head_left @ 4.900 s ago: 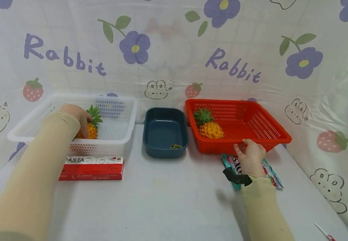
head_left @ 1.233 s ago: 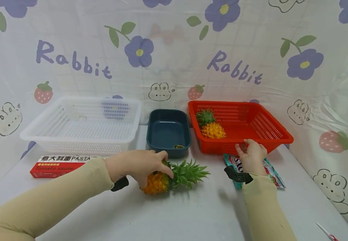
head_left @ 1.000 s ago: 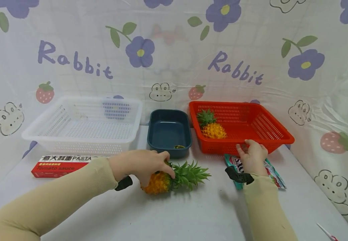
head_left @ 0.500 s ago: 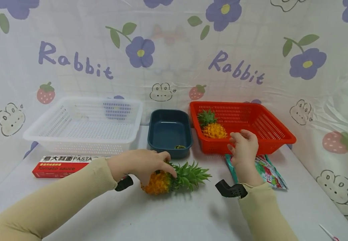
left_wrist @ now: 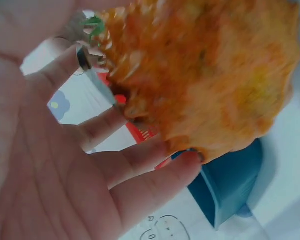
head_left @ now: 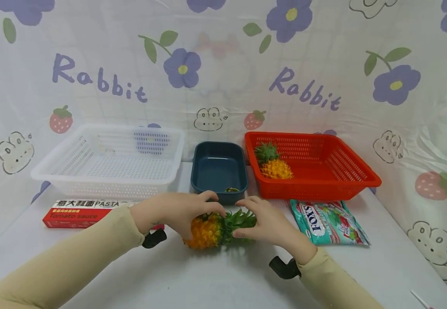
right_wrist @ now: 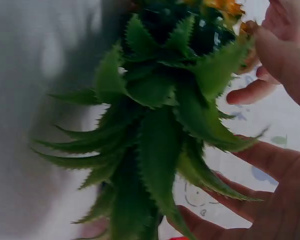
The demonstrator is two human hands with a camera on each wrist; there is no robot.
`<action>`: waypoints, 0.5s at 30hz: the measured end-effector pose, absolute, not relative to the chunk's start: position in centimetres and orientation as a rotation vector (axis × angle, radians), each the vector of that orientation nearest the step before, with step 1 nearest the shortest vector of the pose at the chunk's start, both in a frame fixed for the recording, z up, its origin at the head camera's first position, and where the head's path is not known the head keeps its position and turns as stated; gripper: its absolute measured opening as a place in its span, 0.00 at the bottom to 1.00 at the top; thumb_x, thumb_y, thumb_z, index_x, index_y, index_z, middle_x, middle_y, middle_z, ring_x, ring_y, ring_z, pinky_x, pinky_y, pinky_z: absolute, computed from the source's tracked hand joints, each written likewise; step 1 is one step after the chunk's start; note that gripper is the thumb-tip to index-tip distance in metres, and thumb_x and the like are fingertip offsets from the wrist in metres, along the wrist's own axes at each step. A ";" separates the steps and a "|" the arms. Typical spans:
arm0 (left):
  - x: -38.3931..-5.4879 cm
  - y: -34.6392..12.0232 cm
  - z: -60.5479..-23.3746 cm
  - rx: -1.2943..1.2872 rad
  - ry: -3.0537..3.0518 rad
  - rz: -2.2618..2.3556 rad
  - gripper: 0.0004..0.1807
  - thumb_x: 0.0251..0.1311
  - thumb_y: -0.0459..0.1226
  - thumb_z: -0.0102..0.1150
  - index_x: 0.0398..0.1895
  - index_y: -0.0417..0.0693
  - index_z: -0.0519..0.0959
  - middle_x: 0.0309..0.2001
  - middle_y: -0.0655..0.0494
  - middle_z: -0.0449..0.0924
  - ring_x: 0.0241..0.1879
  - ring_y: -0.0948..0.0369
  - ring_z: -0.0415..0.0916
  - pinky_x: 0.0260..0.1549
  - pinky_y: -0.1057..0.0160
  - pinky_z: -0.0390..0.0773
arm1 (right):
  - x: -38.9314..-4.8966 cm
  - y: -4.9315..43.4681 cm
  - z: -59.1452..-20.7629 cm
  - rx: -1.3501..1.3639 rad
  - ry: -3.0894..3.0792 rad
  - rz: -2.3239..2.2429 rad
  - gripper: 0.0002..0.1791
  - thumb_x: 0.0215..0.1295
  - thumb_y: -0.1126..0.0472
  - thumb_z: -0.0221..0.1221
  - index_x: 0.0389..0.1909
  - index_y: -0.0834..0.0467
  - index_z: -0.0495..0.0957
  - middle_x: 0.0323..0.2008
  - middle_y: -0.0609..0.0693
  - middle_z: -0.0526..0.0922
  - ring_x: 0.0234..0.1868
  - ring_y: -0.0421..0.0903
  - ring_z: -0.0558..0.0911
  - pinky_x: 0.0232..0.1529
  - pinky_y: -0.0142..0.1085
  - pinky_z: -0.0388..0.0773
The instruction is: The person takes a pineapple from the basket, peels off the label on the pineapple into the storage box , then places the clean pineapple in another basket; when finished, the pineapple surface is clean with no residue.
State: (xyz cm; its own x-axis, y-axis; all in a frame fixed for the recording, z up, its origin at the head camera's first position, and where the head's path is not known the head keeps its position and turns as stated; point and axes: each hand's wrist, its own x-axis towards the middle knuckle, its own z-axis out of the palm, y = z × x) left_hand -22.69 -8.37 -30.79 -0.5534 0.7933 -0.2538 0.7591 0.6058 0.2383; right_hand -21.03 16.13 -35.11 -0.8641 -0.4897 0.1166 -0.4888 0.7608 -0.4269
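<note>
A small orange pineapple (head_left: pixel 206 232) with a green leafy crown lies on its side in front of the blue dish, crown to the right. My left hand (head_left: pixel 180 211) grips its body from above, thumb on the near side and fingers on the far side. In the left wrist view, fingertips touch the orange rind of the pineapple (left_wrist: pixel 200 85). My right hand (head_left: pixel 271 225) is at the crown, fingers and thumb spread around the leaves (right_wrist: pixel 155 130). The right wrist view shows those fingers loosely extended beside the leaves, partly hidden by them.
A white basket (head_left: pixel 103 189) stands back left, with a red pasta box (head_left: pixel 76 216) before it. A dark blue dish (head_left: pixel 219 171) holds a small yellowish item. The red basket (head_left: pixel 312 189) holds another pineapple (head_left: pixel 276 169). A Fox's candy bag (head_left: pixel 333 223) lies in front.
My left hand brought the pineapple from the white basket to the table front. My right hand left the red basket's rim and moved left to the crown, uncovering the candy bag.
</note>
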 end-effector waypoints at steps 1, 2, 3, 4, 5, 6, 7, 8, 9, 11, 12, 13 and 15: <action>-22.7 -8.6 -31.0 1.254 2.492 0.189 0.46 0.40 0.37 0.72 0.65 0.67 0.59 0.68 0.55 0.49 0.41 0.62 0.73 0.36 0.68 0.76 | -21.0 16.1 -35.3 -0.816 2.940 -0.705 0.39 0.45 0.40 0.67 0.58 0.53 0.71 0.57 0.52 0.72 0.54 0.52 0.73 0.49 0.50 0.75; -22.6 -8.7 -31.1 1.249 2.489 0.237 0.47 0.41 0.39 0.72 0.66 0.67 0.58 0.68 0.55 0.49 0.45 0.62 0.72 0.41 0.67 0.76 | -21.0 16.2 -35.5 -0.817 2.935 -0.701 0.40 0.45 0.40 0.68 0.59 0.53 0.71 0.57 0.51 0.72 0.55 0.52 0.73 0.50 0.50 0.74; -22.4 -9.0 -31.3 1.241 2.491 0.290 0.47 0.41 0.40 0.72 0.66 0.67 0.57 0.68 0.56 0.49 0.49 0.61 0.70 0.45 0.66 0.75 | -21.0 16.2 -35.6 -0.824 2.936 -0.692 0.40 0.44 0.40 0.68 0.58 0.53 0.71 0.57 0.51 0.72 0.55 0.52 0.73 0.50 0.50 0.74; -22.2 -9.2 -31.4 1.228 2.507 0.350 0.47 0.42 0.41 0.72 0.67 0.67 0.56 0.67 0.56 0.49 0.52 0.61 0.68 0.48 0.65 0.75 | -21.0 16.2 -35.7 -0.833 2.937 -0.689 0.39 0.44 0.41 0.68 0.58 0.52 0.71 0.57 0.51 0.72 0.55 0.52 0.73 0.50 0.50 0.74; -22.0 -9.4 -31.6 1.217 2.540 0.420 0.48 0.42 0.42 0.72 0.67 0.66 0.56 0.67 0.56 0.49 0.53 0.60 0.68 0.50 0.63 0.74 | -21.0 16.2 -35.8 -0.842 2.936 -0.688 0.39 0.44 0.41 0.68 0.58 0.52 0.72 0.56 0.50 0.73 0.55 0.52 0.73 0.50 0.50 0.74; -21.7 -9.6 -31.8 1.197 2.585 0.506 0.48 0.42 0.42 0.72 0.67 0.65 0.56 0.67 0.56 0.49 0.53 0.60 0.68 0.50 0.61 0.74 | -21.0 16.2 -35.9 -0.848 2.938 -0.685 0.38 0.44 0.41 0.68 0.57 0.52 0.72 0.56 0.50 0.73 0.55 0.52 0.73 0.50 0.50 0.74; -21.4 -9.9 -32.1 1.158 2.639 0.602 0.48 0.42 0.44 0.72 0.68 0.65 0.55 0.68 0.55 0.49 0.55 0.59 0.67 0.51 0.59 0.74 | -21.0 16.1 -36.0 -0.857 2.937 -0.685 0.37 0.44 0.41 0.68 0.57 0.52 0.72 0.56 0.49 0.73 0.55 0.51 0.73 0.51 0.50 0.74; -21.0 -10.1 -32.4 1.109 2.697 0.711 0.49 0.42 0.44 0.72 0.68 0.63 0.55 0.68 0.55 0.49 0.57 0.58 0.66 0.53 0.57 0.73 | -21.0 16.1 -36.0 -0.866 2.938 -0.684 0.37 0.45 0.42 0.68 0.57 0.52 0.73 0.55 0.49 0.74 0.54 0.51 0.74 0.51 0.50 0.74; -20.6 -10.2 -32.8 1.047 2.753 0.832 0.49 0.42 0.44 0.72 0.68 0.62 0.54 0.68 0.54 0.50 0.58 0.56 0.65 0.54 0.54 0.73 | -21.0 16.1 -36.1 -0.876 2.937 -0.683 0.36 0.45 0.42 0.68 0.56 0.52 0.73 0.55 0.49 0.74 0.54 0.51 0.74 0.51 0.49 0.73; -19.7 -10.5 -33.8 0.887 2.838 1.070 0.51 0.40 0.46 0.74 0.68 0.57 0.54 0.68 0.52 0.51 0.59 0.52 0.64 0.55 0.49 0.71 | -20.9 16.1 -36.2 -0.893 2.936 -0.677 0.37 0.45 0.41 0.68 0.57 0.52 0.73 0.55 0.48 0.75 0.54 0.50 0.74 0.51 0.49 0.73; -19.3 -10.5 -34.4 0.794 2.851 1.176 0.53 0.39 0.46 0.74 0.68 0.56 0.53 0.68 0.51 0.51 0.60 0.50 0.63 0.55 0.47 0.70 | -20.9 16.1 -36.2 -0.903 2.934 -0.673 0.38 0.44 0.41 0.68 0.57 0.52 0.72 0.55 0.48 0.75 0.54 0.50 0.74 0.51 0.49 0.73; -19.0 -10.5 -34.9 0.694 2.852 1.259 0.54 0.38 0.47 0.75 0.69 0.55 0.52 0.67 0.50 0.51 0.61 0.49 0.61 0.55 0.46 0.69 | -20.9 16.2 -36.3 -0.916 2.932 -0.668 0.39 0.43 0.41 0.69 0.58 0.52 0.72 0.55 0.48 0.75 0.55 0.50 0.74 0.51 0.49 0.73; -18.5 -10.5 -35.9 0.520 2.827 1.369 0.57 0.35 0.49 0.76 0.69 0.53 0.50 0.67 0.47 0.52 0.61 0.46 0.61 0.54 0.44 0.69 | -20.9 16.3 -36.3 -0.943 2.929 -0.648 0.43 0.40 0.40 0.70 0.60 0.51 0.70 0.57 0.48 0.74 0.56 0.50 0.74 0.51 0.50 0.73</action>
State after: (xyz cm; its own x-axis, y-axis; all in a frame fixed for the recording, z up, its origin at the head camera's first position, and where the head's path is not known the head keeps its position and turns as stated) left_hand -18.45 -10.48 -35.92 -0.9459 0.2714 0.1780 0.3079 0.5770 0.7565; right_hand -20.90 16.33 -36.31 -0.8199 -0.5583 0.1264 -0.5595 0.7350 -0.3830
